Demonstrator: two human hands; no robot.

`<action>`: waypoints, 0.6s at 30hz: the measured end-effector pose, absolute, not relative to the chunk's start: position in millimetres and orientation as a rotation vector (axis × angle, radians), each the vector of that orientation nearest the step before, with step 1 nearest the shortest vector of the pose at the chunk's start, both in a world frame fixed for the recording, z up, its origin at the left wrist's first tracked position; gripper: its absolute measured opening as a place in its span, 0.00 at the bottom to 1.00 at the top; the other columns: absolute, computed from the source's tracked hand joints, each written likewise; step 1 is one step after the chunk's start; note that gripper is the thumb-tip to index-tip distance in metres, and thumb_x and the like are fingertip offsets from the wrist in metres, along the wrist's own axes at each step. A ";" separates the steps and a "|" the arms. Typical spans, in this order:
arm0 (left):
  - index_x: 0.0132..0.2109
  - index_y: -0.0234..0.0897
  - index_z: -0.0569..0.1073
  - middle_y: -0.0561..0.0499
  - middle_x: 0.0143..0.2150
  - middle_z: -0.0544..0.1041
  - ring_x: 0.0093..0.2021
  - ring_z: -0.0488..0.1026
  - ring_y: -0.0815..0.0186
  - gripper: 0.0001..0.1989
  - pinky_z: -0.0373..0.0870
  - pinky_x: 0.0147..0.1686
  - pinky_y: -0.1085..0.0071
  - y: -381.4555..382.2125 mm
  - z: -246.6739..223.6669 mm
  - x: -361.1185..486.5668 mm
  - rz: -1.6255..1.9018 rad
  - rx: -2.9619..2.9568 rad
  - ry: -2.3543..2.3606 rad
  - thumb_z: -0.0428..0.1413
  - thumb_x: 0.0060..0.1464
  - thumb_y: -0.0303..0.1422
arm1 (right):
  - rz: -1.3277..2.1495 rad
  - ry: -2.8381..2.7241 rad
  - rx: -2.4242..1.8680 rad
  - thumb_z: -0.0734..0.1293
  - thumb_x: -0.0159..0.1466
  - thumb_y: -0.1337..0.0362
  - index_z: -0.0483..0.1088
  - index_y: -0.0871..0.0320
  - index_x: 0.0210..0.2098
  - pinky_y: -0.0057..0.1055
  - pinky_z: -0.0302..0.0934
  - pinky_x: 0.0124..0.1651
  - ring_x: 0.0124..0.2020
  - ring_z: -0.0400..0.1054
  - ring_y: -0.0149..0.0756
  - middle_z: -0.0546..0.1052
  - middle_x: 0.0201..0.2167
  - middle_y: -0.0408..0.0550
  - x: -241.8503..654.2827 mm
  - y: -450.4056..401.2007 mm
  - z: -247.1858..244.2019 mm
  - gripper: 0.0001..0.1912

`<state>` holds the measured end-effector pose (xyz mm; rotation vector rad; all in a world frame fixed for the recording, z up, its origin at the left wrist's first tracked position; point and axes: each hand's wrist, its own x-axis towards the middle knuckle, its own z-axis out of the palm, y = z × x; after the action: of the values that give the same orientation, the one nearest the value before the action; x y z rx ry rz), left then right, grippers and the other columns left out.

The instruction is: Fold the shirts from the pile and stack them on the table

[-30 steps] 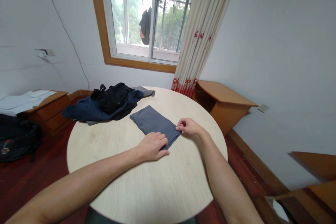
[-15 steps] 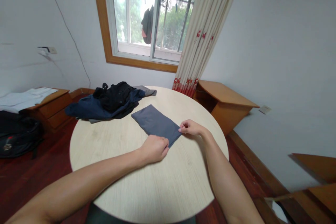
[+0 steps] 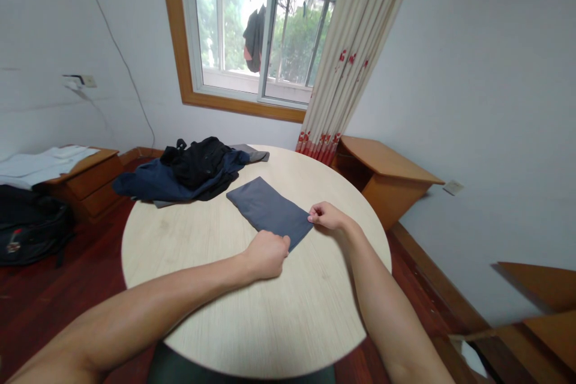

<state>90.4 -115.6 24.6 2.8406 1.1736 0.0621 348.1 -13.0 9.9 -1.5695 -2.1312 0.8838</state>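
Observation:
A folded dark grey garment lies flat as a narrow rectangle on the round table; its exact kind I cannot tell. My left hand is closed on its near corner, fingertips mostly hidden behind the knuckles. At the right corner, my right hand pinches the edge between thumb and fingers. Behind and to the left sits a heap of clothes, with a black garment on top of a navy one. A piece of grey cloth sticks out at the back of the heap.
Beyond the table are a window and a patterned curtain. A wooden desk stands close to the table's right rim. On the left are a low drawer cabinet and a black bag on the floor.
The garment's near right edge looks straighter and flatter between my hands. Both hands keep their hold at the corners, with little movement. The view has shifted slightly.

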 end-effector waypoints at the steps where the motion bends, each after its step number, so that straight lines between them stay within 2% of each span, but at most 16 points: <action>1: 0.42 0.35 0.72 0.39 0.35 0.81 0.36 0.80 0.51 0.07 0.71 0.34 0.61 -115.6 24.7 90.2 0.060 2.838 1.166 0.51 0.59 0.31 | 0.849 -2.145 -1.586 0.69 0.49 0.51 0.63 0.56 0.20 0.27 0.48 0.26 0.22 0.53 0.28 0.63 0.17 0.39 347.0 -12.5 9.4 0.17; 7: 0.40 0.38 0.73 0.46 0.35 0.81 0.35 0.78 0.58 0.08 0.69 0.34 0.65 -111.5 24.5 83.5 0.180 2.807 1.094 0.51 0.62 0.34 | 0.764 -2.235 -1.673 0.69 0.52 0.58 0.66 0.58 0.22 0.28 0.51 0.27 0.22 0.57 0.29 0.68 0.19 0.40 346.2 -13.8 10.8 0.11; 10: 0.41 0.40 0.74 0.48 0.39 0.81 0.39 0.77 0.60 0.11 0.69 0.38 0.66 -103.1 25.0 76.6 0.368 2.779 1.009 0.50 0.65 0.39 | 0.616 -2.213 -1.628 0.69 0.56 0.57 0.71 0.59 0.31 0.29 0.57 0.31 0.26 0.65 0.33 0.75 0.25 0.45 342.8 -15.2 14.1 0.11; 12: 0.46 0.40 0.74 0.46 0.46 0.79 0.46 0.75 0.59 0.13 0.69 0.45 0.64 -95.4 22.7 71.9 0.526 2.771 0.998 0.50 0.66 0.41 | 0.402 -2.136 -1.573 0.67 0.61 0.54 0.73 0.59 0.41 0.32 0.63 0.38 0.34 0.70 0.38 0.79 0.36 0.51 332.2 -16.0 15.6 0.16; 14: 0.56 0.40 0.71 0.43 0.57 0.75 0.57 0.70 0.56 0.18 0.65 0.55 0.60 -87.9 16.5 68.8 0.624 2.769 1.028 0.49 0.66 0.43 | 0.218 -2.109 -1.469 0.64 0.64 0.52 0.73 0.59 0.50 0.37 0.64 0.50 0.45 0.72 0.43 0.78 0.47 0.56 314.6 -17.1 14.2 0.21; 16: 0.64 0.39 0.66 0.41 0.67 0.66 0.66 0.61 0.54 0.24 0.57 0.63 0.55 -82.0 7.4 67.7 0.603 2.772 1.065 0.48 0.66 0.45 | 0.152 -2.185 -1.329 0.63 0.66 0.51 0.71 0.60 0.55 0.40 0.59 0.60 0.55 0.68 0.46 0.75 0.55 0.59 294.4 -17.7 9.0 0.24; 18: 0.67 0.38 0.62 0.40 0.70 0.61 0.70 0.56 0.54 0.27 0.49 0.67 0.52 -78.6 -1.9 68.3 0.517 2.777 1.091 0.45 0.67 0.45 | 0.171 -2.298 -1.238 0.61 0.68 0.51 0.69 0.62 0.59 0.42 0.54 0.66 0.62 0.63 0.47 0.71 0.60 0.60 277.8 -16.7 0.7 0.27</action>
<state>68.3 -78.6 -1.9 2.7770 1.0914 0.5172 277.8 -16.7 0.7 -1.2379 -2.2980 0.1711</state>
